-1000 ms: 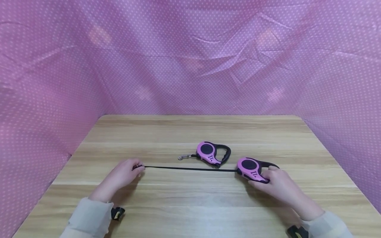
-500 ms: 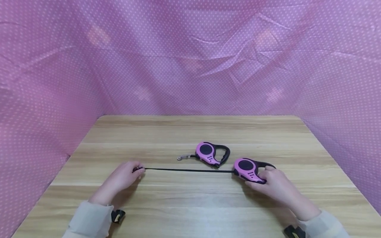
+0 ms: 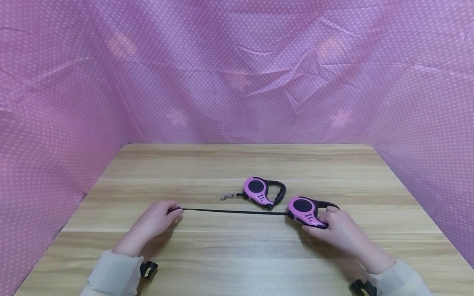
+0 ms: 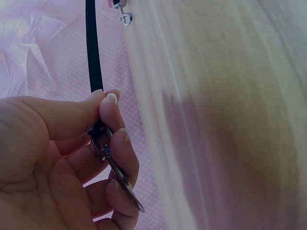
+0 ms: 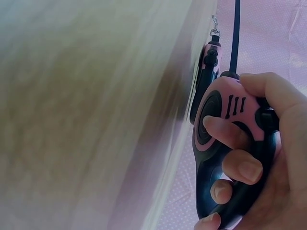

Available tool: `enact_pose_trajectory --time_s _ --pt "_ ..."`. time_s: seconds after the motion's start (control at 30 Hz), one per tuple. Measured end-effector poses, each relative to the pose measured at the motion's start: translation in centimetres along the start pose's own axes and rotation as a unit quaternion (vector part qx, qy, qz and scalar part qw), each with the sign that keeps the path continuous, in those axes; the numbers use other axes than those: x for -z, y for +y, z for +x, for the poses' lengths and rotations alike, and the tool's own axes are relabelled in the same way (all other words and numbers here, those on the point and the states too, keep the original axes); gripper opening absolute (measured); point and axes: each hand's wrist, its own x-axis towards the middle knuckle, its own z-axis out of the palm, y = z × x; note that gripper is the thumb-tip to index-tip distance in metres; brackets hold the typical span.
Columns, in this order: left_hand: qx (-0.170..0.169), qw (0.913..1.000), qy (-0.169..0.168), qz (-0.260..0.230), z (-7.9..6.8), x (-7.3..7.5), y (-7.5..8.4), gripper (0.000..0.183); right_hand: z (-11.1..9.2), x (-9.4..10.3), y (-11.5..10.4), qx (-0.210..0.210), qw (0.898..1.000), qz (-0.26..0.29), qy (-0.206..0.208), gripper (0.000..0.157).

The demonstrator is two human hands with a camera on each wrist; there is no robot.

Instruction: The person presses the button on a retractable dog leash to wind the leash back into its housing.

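My right hand (image 3: pixel 335 226) grips the black handle of a pink-and-black retractable dog leash (image 3: pixel 304 210), fingers curled through its loop in the right wrist view. From its nose a flat black strap (image 3: pixel 235 211) runs taut leftward to my left hand (image 3: pixel 157 218). There, thumb and forefinger pinch the strap's end, and a metal snap hook (image 4: pixel 122 182) lies against the other fingers in the left wrist view. A second retractable leash (image 3: pixel 257 191) of the same look rests on the table just behind the strap, its metal clip (image 3: pixel 228 196) pointing left.
Everything is over a light wood-grain table (image 3: pixel 229 267). Pink dotted cloth (image 3: pixel 237 82) hangs behind and along both sides of it. Dark wrist-worn devices (image 3: pixel 149 269) sit below the cuffs.
My right hand has shifted left with the leash, drawing nearer my left hand, so the stretch of strap between them is shorter. The second leash has stayed in place.
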Motion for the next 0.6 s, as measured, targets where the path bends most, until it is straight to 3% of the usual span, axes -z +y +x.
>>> enact_pose_trajectory --time_s 0.27,0.6 --pt "-0.005 1.0 0.007 0.004 -0.08 -0.03 0.02 0.018 0.04 0.13 -0.2 0.01 1.0 0.002 0.018 0.042" --pt "-0.018 0.9998 0.01 -0.006 -0.11 -0.32 -0.08 0.018 0.24 0.4 -0.71 0.009 1.0 0.0 0.007 0.042"
